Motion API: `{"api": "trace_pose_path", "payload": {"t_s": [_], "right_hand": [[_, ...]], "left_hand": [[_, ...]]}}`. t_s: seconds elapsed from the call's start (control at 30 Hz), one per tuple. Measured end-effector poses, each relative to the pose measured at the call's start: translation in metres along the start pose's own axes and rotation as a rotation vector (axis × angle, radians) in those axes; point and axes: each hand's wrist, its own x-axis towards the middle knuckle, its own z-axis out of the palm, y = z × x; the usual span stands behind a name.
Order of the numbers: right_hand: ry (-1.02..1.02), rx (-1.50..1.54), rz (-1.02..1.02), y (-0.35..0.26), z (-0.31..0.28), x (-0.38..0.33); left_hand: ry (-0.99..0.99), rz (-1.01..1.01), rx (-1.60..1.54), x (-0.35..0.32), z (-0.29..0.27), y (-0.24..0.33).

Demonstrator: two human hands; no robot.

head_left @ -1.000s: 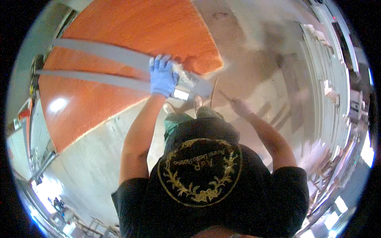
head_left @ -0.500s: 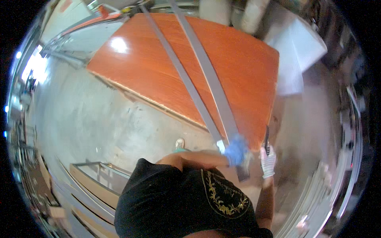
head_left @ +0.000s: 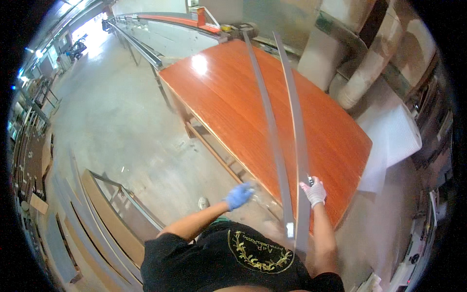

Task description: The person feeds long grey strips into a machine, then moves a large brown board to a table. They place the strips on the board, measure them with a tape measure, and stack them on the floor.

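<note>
Two long grey metal strips, a left strip (head_left: 268, 121) and a right strip (head_left: 296, 117), lie lengthwise on a glossy orange-red wooden panel (head_left: 228, 92). Their near ends overhang its edge just in front of me. My right hand (head_left: 314, 191), in a white glove, rests against the right strip near the panel's near edge, closed around a small dark tool (head_left: 310, 179). My left hand (head_left: 239, 195), in a blue glove, hovers blurred over the near edge, left of the strips and apart from them. I cannot tell its grip.
Grey concrete floor (head_left: 112, 126) lies to the left. Metal frames and boards (head_left: 102, 214) are stacked on it at lower left. A white foam sheet (head_left: 396, 138) hangs off the panel's right side. Large pale ducts (head_left: 369, 58) stand behind, and a long bench (head_left: 146, 29) runs along the back.
My view has swung round, so the panel now stretches away from me. My left hand has come off the strips and moved left. My right hand has settled against the right strip.
</note>
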Motion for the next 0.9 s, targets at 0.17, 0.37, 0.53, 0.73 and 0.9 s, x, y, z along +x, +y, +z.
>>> {"api": "trace_pose_path", "payload": {"t_s": [0.17, 0.37, 0.53, 0.73, 0.9], "right_hand": [[0.011, -0.029, -0.065, -0.070, -0.006, 0.084], [0.123, 0.009, -0.121, -0.113, 0.031, 0.103], [0.203, 0.064, -0.136, -0.168, 0.065, 0.035], [-0.144, 0.185, -0.112, -0.164, 0.059, -0.036], [0.190, 0.179, 0.089, -0.142, 0.097, 0.058]], "left_hand": [[0.495, -0.499, -0.311, -0.057, -0.139, -0.058], [0.685, -0.564, -0.329, -0.118, -0.269, -0.096], [0.651, -0.548, -0.381, -0.113, -0.339, -0.130], [0.684, -0.584, -0.449, -0.009, -0.389, -0.152], [0.687, -0.427, -0.336, 0.110, -0.434, -0.148]]}}
